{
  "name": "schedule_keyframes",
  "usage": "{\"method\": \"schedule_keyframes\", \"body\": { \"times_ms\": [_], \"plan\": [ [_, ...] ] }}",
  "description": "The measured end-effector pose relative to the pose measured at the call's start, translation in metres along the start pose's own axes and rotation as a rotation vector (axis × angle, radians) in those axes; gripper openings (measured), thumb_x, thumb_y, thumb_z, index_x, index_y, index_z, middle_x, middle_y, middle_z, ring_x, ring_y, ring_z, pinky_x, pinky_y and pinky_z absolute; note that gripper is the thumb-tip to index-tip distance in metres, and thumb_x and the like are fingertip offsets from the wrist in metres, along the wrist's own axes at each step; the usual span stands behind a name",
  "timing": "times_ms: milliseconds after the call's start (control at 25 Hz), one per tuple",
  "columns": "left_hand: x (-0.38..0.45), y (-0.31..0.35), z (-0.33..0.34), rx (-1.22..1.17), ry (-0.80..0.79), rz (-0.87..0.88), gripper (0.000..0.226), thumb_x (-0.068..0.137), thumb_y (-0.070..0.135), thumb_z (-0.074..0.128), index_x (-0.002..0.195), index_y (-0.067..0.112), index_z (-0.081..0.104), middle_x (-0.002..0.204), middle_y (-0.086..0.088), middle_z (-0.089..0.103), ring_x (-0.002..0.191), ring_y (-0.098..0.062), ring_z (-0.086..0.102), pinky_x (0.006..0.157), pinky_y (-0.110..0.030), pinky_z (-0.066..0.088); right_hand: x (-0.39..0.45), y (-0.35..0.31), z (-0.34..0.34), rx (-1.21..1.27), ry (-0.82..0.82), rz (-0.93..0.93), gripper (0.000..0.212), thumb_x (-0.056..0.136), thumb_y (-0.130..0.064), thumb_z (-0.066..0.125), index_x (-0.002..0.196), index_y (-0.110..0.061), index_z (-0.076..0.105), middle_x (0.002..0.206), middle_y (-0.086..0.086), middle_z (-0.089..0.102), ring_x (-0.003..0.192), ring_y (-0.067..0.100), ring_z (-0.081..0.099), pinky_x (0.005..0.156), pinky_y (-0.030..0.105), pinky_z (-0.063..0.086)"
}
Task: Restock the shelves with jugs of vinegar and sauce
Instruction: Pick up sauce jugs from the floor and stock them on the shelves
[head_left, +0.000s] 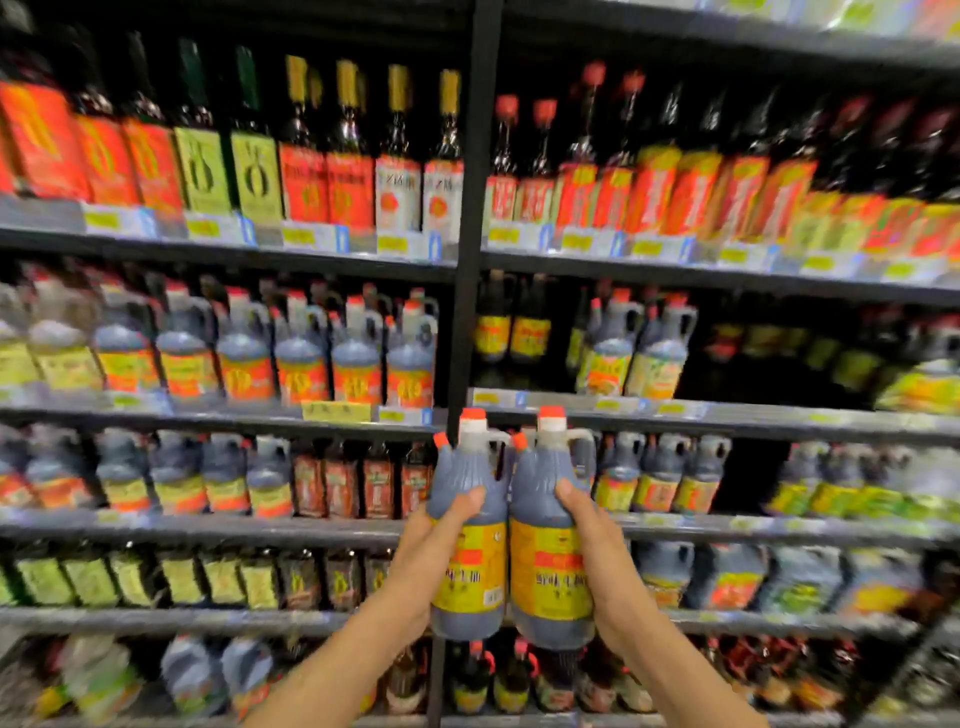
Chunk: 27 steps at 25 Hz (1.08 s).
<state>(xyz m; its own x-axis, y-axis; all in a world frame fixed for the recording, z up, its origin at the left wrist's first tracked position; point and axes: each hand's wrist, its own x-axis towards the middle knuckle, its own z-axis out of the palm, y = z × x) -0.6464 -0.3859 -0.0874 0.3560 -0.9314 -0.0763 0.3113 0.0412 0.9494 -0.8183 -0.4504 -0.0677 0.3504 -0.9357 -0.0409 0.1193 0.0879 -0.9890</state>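
Note:
I hold two dark sauce jugs upright and side by side in front of the shelving. My left hand (434, 540) grips the left jug (470, 525) from its left side. My right hand (592, 540) grips the right jug (553, 545) from its right side. Both jugs have orange-red caps, moulded handles and yellow labels with a red band. They touch each other and sit in front of the black shelf upright (475, 218). Just above and right of them, the second shelf (727, 413) holds two similar jugs (636, 353) beside a dark gap (748, 353).
Rows of bottles and jugs fill the shelves on both sides. Tall bottles with red labels (311, 182) line the upper shelf. Similar jugs (332, 358) fill the left bay's second shelf. Lower shelves carry more jugs (660, 478) and small bottles (358, 483).

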Motion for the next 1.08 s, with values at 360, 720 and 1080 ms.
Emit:
{"method": "schedule_keyframes", "body": {
  "times_ms": [360,720,1080],
  "plan": [
    [0.042,0.063,0.024,0.067,-0.123,0.047,0.059,0.073,0.058,0.082,0.121,0.027,0.069,0.105,-0.005,0.08,0.094,-0.026,0.078,0.066,-0.032,0.063,0.043,-0.055,0.001,0.016,0.072,-0.005,0.062,0.075,-0.068,0.07,0.122,-0.028,0.073,0.106,0.008,0.081,0.093,0.03,0.079,0.069,0.04,0.064],
    [0.159,0.074,0.054,0.059,0.032,-0.154,0.05,0.08,0.052,0.08,0.11,0.017,0.061,0.088,-0.008,0.081,0.078,-0.026,0.079,0.063,-0.036,0.062,0.175,-0.072,-0.021,-0.06,0.039,0.112,0.061,0.077,-0.069,0.069,0.117,-0.023,0.073,0.098,0.007,0.082,0.087,0.027,0.08,0.071,0.039,0.062],
    [0.237,0.082,0.096,0.07,0.104,-0.168,0.053,0.081,0.051,0.079,0.109,0.007,0.075,0.089,-0.014,0.08,0.082,-0.03,0.079,0.082,-0.046,0.063,0.277,-0.098,-0.05,-0.063,-0.033,0.193,0.051,0.082,-0.066,0.07,0.11,-0.024,0.077,0.098,0.011,0.081,0.084,0.029,0.08,0.057,0.035,0.063]
  ]
}}
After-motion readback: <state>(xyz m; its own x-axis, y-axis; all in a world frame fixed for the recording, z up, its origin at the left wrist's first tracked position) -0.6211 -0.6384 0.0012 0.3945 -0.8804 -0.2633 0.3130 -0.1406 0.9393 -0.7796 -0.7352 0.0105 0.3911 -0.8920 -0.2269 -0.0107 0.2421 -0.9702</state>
